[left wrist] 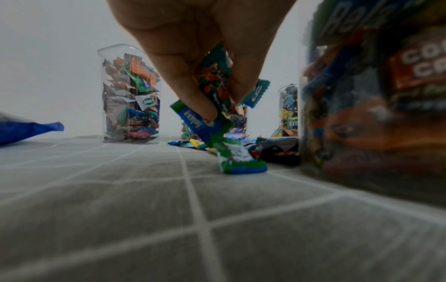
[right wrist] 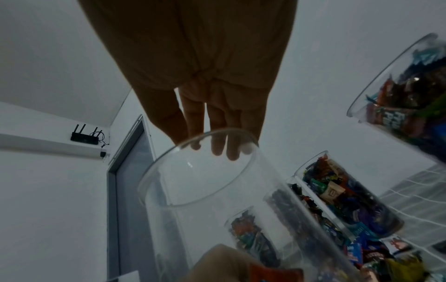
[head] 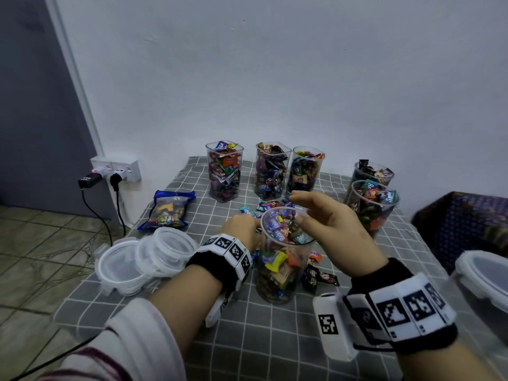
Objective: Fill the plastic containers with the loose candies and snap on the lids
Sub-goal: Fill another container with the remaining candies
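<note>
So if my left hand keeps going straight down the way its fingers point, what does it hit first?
Probably the loose candies lying under the left hand, which already pinches several wrappers; below them is the checked cloth.

Clear, glossy plastic in the near container (head: 284,259); shiny crinkled foil on the loose candies (left wrist: 241,162); matt woven grey cloth with white grid over the table (head: 275,339); translucent smooth plastic in the lids (head: 145,259).
</note>
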Motion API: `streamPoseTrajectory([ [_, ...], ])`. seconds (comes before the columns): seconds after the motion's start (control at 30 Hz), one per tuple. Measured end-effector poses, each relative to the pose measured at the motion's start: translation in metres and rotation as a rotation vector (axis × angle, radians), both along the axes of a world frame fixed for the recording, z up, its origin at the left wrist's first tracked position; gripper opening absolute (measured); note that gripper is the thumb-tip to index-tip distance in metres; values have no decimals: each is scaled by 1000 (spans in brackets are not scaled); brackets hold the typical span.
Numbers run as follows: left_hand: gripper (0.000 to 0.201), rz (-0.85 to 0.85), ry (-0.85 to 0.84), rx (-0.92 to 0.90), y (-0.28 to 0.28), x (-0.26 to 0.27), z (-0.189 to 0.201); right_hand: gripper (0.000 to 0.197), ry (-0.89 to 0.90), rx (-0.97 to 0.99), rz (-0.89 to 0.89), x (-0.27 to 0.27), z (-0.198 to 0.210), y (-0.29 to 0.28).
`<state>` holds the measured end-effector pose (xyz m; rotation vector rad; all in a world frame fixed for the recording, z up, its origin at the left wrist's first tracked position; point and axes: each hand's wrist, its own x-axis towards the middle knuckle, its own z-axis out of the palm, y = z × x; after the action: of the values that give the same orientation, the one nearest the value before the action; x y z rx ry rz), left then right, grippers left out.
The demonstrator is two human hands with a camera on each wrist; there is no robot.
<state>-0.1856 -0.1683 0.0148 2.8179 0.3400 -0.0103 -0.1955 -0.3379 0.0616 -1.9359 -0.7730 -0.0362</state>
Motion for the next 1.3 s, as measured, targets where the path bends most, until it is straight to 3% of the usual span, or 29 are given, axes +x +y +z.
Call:
streamPoseTrajectory([
  [0.07, 26, -2, 1, 1, 0, 0, 0, 42, 29, -5, -24, -1, -4, -2],
  [0.2, 25, -14, 5, 16, 0, 1, -2, 104, 290, 53, 88, -1, -18, -5],
  [0.3, 25, -10, 7, 8, 0, 1, -3, 121, 439, 136, 156, 1, -33, -3],
  [0.37, 25, -21, -10, 0, 1, 0, -3, 113, 440, 145, 128, 1, -40, -2],
  [0.5, 24, -27, -121, -105, 7, -1, -1, 66, 393, 183, 124, 0, -41, -1],
  [0.7, 23, 52, -420, -489, 27, 0, 18, 60, 384, 216, 163, 0, -43, -3],
  [0.8, 26, -6, -527, -689, 25, -7, 42, 60, 386, 217, 160, 0, -44, -2],
  [0.9, 29, -117, -529, -813, 15, -16, 66, 60, 396, 226, 162, -1, -44, -2],
  [1.03, 28, -284, -410, -744, -1, -23, 75, 60, 404, 247, 176, -3, -43, -3],
  [1.17, 32, -355, -350, -573, -10, -24, 68, 58, 410, 269, 188, -4, -42, -3],
  [1.3, 36, -381, -307, -532, -12, -28, 66, 59, 391, 247, 172, -2, -45, -4],
])
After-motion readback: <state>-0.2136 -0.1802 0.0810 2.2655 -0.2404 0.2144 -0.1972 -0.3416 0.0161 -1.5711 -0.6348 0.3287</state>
